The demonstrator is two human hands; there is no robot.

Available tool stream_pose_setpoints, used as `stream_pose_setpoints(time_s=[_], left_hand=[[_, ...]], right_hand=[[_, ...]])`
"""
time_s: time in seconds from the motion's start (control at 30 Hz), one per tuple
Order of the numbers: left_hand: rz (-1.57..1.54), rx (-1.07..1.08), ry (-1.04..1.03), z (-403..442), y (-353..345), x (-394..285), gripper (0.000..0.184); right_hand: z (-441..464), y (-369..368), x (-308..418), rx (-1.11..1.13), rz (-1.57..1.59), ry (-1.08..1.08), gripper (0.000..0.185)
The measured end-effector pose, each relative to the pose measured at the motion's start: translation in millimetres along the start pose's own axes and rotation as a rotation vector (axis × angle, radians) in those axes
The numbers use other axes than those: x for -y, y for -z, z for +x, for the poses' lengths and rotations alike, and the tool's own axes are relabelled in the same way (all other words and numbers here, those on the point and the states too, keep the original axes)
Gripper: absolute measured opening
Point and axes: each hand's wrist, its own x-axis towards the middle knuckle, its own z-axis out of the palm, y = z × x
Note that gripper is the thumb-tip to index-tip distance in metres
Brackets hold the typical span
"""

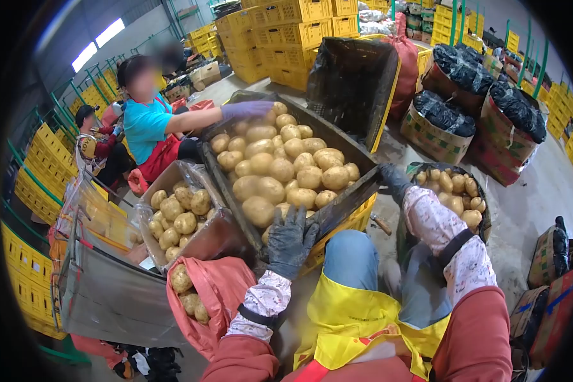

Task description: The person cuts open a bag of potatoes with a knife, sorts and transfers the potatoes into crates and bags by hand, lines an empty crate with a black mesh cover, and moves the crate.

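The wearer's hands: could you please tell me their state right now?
Left hand: open, spread at the near edge of the potato crate.
Right hand: at the crate's right corner; grip cannot be told.

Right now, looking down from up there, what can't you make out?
All in the head view:
Depth of the dark crate: hidden by the potatoes on top.
Whatever lies under the left grip: covered by the grip itself.
Lower inside of the red sack: covered by its cloth.
Part of the potato-filled container: behind the right floral sleeve.
Print on the yellow apron: too small to read.
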Motion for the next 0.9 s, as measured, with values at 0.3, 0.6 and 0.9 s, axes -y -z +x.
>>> stream_pose_setpoints(time_s=[0.3, 0.6, 0.9], left_hand=[[-0.588, -0.476, 0.588, -59.4, 27.6, 35.8, 0.068], [-0.738, 0.097, 0.69, -128.0, -27.5, 90.0, 0.047], [-0.933, -0.065, 1.214, -120.2, -41.2, 90.2, 0.024]], right_hand=[[39.6, 30.9, -46.2, 0.274, 0.41, -0.246, 0.048], [47.8, 46.7, -58.2, 0.356, -0.481, 0.771, 0.011], [56.7, 40.6, -58.9, 0.343, 0.291, -0.327, 0.023]])
